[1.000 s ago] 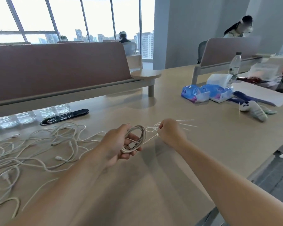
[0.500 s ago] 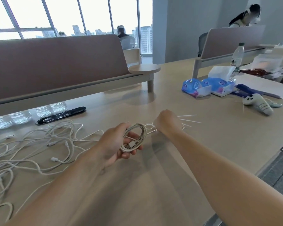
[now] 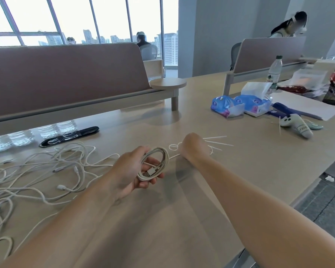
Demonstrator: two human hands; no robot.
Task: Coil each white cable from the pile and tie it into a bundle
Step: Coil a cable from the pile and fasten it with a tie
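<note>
My left hand (image 3: 131, 174) holds a coiled white cable (image 3: 155, 163) as a small ring above the table, a connector showing inside the loop. My right hand (image 3: 194, 147) is bent down onto the table just right of the coil, fingers hidden, over a group of thin white ties (image 3: 218, 142). A white strand (image 3: 175, 156) runs from under that hand toward the coil. The pile of loose white cables (image 3: 46, 171) sprawls across the table at the left.
A black oval cable port (image 3: 70, 136) and several water bottles (image 3: 23, 135) sit behind the pile under a desk divider (image 3: 66, 74). Blue tissue packs (image 3: 242, 105), a plush toy (image 3: 296, 126) and a bottle (image 3: 274, 72) lie at the right. The table's edge (image 3: 306, 194) runs along the right.
My right hand has lowered onto the ties with its wrist bent down. The coil stays in my left hand. The view has tilted slightly.
</note>
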